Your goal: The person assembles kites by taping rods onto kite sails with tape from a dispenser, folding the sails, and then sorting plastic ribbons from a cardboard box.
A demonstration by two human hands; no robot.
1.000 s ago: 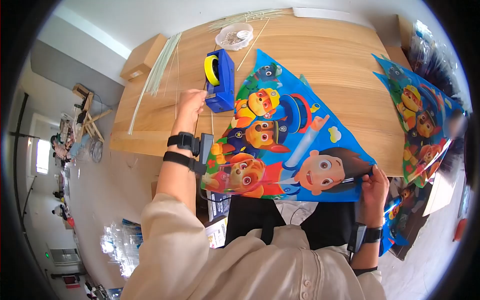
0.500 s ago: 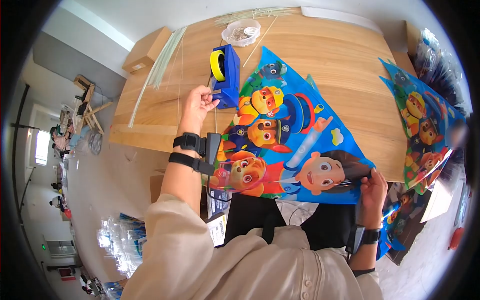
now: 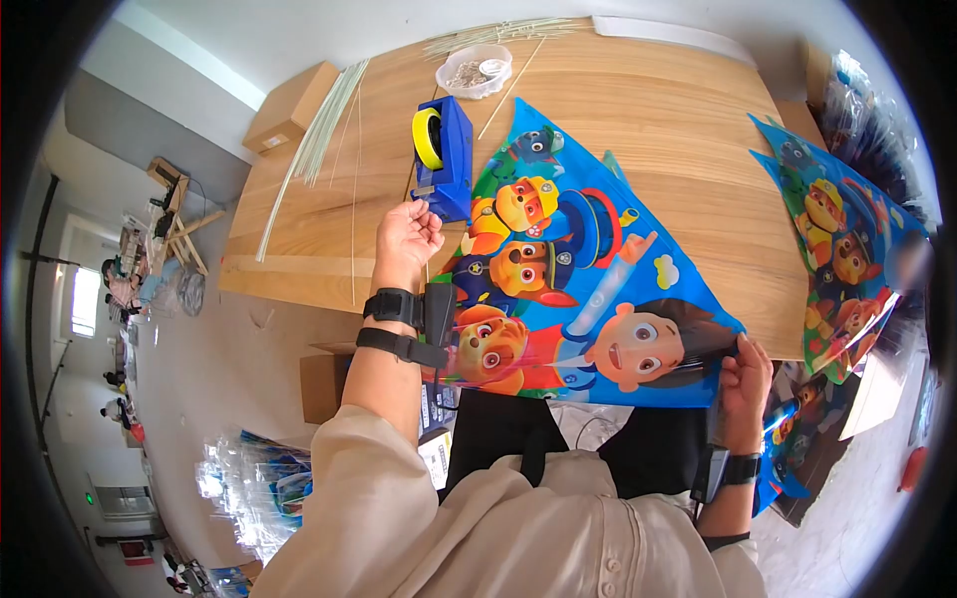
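Observation:
A blue kite (image 3: 588, 289) printed with cartoon dogs and a child's face lies across the table's front edge, its lower part over my lap. My right hand (image 3: 745, 384) is closed on its right corner, thumb and fingers gripping the sheet. Just in front of the blue tape dispenser (image 3: 457, 164), which carries a yellow-cored roll (image 3: 427, 140), is my left hand (image 3: 409, 234). Its fingers are curled together beside the kite's left edge. Whatever they pinch is too small to make out.
Thin pale rods (image 3: 311, 149) lie at the table's left near a cardboard box (image 3: 289, 108). A plastic bowl (image 3: 474, 72) of small parts stands at the back. Another printed kite (image 3: 842, 239) hangs over the right edge. Plastic-wrapped packs (image 3: 261, 493) sit below left.
My left hand has drawn back from the dispenser's cutter toward me and slightly right, its fingers more curled. The dispenser has shifted slightly in view. My right hand keeps its grip on the kite's corner.

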